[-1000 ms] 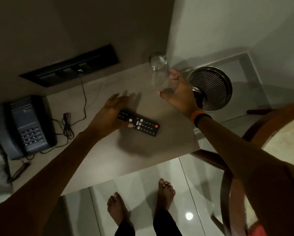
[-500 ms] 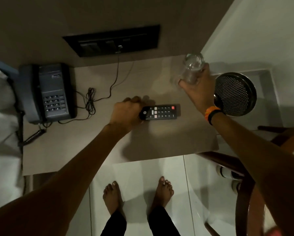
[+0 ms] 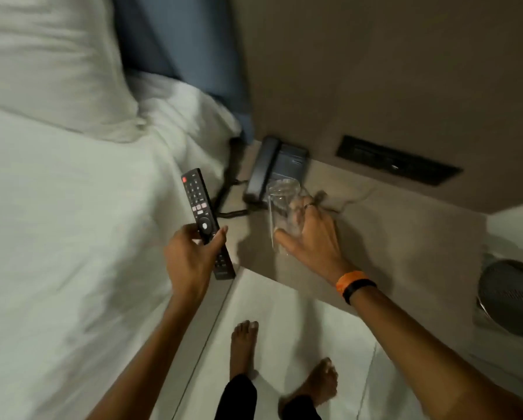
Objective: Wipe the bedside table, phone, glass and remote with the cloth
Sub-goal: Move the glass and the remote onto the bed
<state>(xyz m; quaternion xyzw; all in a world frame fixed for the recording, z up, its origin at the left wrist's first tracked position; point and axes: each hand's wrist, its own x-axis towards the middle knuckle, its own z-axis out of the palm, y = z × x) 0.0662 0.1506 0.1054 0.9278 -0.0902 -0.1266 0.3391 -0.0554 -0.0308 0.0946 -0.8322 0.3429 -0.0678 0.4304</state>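
Bed: white-sheeted bed (image 3: 57, 237) lay left of the beige bedside counter (image 3: 405, 234).
Phone: dark corded desk phone (image 3: 277, 168) stood at the counter's back left corner.
Remote: long black remote (image 3: 201, 212) was lifted over the bed edge, left hand (image 3: 190, 262) fingers wrapped round its lower half.
Glass: clear drinking glass (image 3: 284, 207) was raised before the phone, right hand (image 3: 311, 237) fingers curled round it.

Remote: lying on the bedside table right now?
No: the remote is gripped in the left hand, lifted clear of the bedside table, near the bed's edge.
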